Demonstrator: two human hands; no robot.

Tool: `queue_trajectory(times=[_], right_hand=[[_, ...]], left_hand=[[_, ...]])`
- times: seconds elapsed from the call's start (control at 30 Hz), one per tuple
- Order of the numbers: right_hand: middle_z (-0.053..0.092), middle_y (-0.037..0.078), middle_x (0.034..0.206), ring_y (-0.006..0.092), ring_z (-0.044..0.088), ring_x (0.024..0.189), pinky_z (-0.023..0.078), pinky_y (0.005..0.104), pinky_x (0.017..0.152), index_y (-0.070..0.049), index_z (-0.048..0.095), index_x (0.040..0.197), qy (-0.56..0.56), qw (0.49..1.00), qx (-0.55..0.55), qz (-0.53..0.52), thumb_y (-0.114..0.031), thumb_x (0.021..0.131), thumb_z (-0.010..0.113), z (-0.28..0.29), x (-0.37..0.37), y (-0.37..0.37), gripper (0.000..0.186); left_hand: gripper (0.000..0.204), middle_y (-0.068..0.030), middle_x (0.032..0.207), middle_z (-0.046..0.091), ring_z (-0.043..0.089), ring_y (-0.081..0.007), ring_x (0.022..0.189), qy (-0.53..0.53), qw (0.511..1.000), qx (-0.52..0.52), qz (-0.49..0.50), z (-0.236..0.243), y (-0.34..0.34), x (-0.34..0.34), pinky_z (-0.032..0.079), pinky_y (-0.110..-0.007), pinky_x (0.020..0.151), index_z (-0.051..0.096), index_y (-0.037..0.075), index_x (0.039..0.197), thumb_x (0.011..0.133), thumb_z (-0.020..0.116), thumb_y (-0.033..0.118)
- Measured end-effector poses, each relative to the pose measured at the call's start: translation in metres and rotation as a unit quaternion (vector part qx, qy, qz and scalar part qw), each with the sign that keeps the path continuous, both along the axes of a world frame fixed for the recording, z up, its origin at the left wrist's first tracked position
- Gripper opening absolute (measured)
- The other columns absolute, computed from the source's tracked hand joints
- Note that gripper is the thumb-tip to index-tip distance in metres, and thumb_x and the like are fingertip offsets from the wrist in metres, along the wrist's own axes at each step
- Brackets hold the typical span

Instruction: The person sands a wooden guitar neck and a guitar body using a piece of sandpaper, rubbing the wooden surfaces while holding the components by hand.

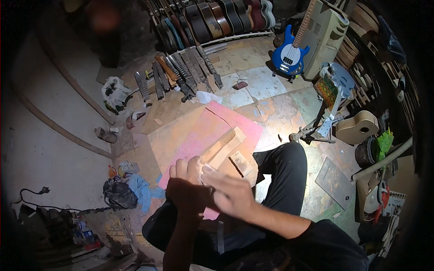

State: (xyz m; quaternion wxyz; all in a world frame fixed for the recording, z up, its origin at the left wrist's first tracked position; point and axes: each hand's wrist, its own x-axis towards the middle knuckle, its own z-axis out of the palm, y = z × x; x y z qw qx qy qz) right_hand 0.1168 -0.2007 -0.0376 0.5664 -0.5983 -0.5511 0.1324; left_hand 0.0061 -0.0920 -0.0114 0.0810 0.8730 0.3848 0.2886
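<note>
1. Gripping the near end of a pale wooden piece [224, 147] in the left hand [186, 180], with fingers curled round it.
2. Laying the right hand [233, 194] across that same end, with fingers stretched out close together; cannot tell, for blur, whether pinching the small white scrap [206, 168] there.
3. Holding the pale wooden piece aslant over a pink board [252, 132], beside a block [244, 163] with a dark ridged strip.

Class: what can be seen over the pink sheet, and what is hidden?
Pale wood, the left hand and the right hand show over the pink sheet; whether the wood touches it is unclear. Anything on the covered part beneath them cannot be seen.
</note>
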Motion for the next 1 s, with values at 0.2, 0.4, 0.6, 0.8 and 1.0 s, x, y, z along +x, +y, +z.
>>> queue_trajectory(times=[0.2, 0.4, 0.6, 0.8, 1.0], right_hand=[[0.07, 0.025, 0.14, 0.0361, 0.072, 0.125, 0.057, 0.0399, 0.107, -0.002, 0.07, 0.139, 0.024, 0.995, -0.054, -0.076, -0.003, 0.088, 0.065, -0.015, 0.019, 0.017, 0.051], [0.067, 0.022, 0.146, 0.0361, 0.067, 0.133, 0.055, 0.0418, 0.11, -0.002, 0.068, 0.142, -0.007, 0.99, -0.125, -0.064, -0.003, 0.088, 0.068, -0.023, 0.042, 0.017, 0.054], [0.066, 0.022, 0.146, 0.0373, 0.067, 0.132, 0.055, 0.0403, 0.11, -0.001, 0.067, 0.143, -0.009, 0.996, -0.08, -0.027, 0.001, 0.088, 0.069, -0.031, 0.042, 0.008, 0.054], [0.068, 0.021, 0.144, 0.0369, 0.068, 0.13, 0.057, 0.0401, 0.108, -0.004, 0.069, 0.142, 0.014, 0.996, -0.076, -0.054, 0.003, 0.085, 0.069, -0.023, 0.031, 0.031, 0.057], [0.067, 0.021, 0.146, 0.0363, 0.07, 0.127, 0.058, 0.0403, 0.106, -0.005, 0.068, 0.144, -0.041, 0.994, -0.068, -0.071, 0.001, 0.083, 0.068, -0.038, 0.056, 0.029, 0.061]], left_hand=[[0.035, -0.0147, 0.097, 0.062, 0.064, -0.0429, 0.092, -0.006, 1.0, -0.005, -0.003, 0.002, 0.007, 0.001, 0.053, -0.051, 0.075, 0.073, 0.011, 0.112, 0.079, 0.08, 0.021], [0.042, -0.0141, 0.097, 0.064, 0.066, -0.041, 0.09, -0.02, 1.0, -0.009, -0.007, 0.0, 0.011, 0.001, 0.054, -0.05, 0.075, 0.075, 0.01, 0.109, 0.075, 0.089, 0.032], [0.042, -0.0121, 0.097, 0.066, 0.068, -0.0382, 0.091, -0.02, 1.0, -0.019, -0.007, 0.008, 0.019, -0.001, 0.054, -0.048, 0.074, 0.076, 0.01, 0.106, 0.075, 0.09, 0.034], [0.042, -0.0106, 0.098, 0.067, 0.068, -0.0381, 0.09, 0.01, 1.0, -0.014, 0.02, 0.007, 0.019, 0.004, 0.055, -0.049, 0.072, 0.076, 0.012, 0.104, 0.073, 0.092, 0.035], [0.038, -0.0109, 0.096, 0.065, 0.067, -0.04, 0.089, 0.009, 1.0, 0.014, 0.004, 0.0, 0.019, 0.006, 0.054, -0.05, 0.071, 0.074, 0.013, 0.104, 0.074, 0.089, 0.029]])
